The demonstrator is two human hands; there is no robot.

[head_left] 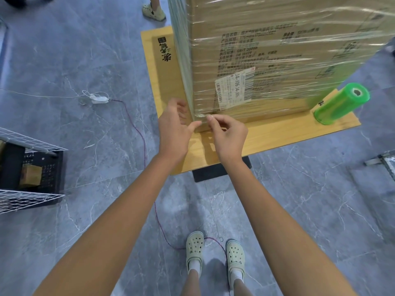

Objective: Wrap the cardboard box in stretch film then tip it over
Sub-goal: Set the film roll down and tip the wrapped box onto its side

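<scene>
Wooden board (275,130), cardboard box (267,67) in stretch film (324,37)

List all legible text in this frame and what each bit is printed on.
"GB/T 20808": side of the cardboard box, under the stretch film.
"GB 15979": line below, same side.
"J4-J06 J4-J06": white shipping label on the box.
Other box print, barcodes: too blurred.
Black Chinese characters on the flat cardboard sheet underneath: not legible.
</scene>
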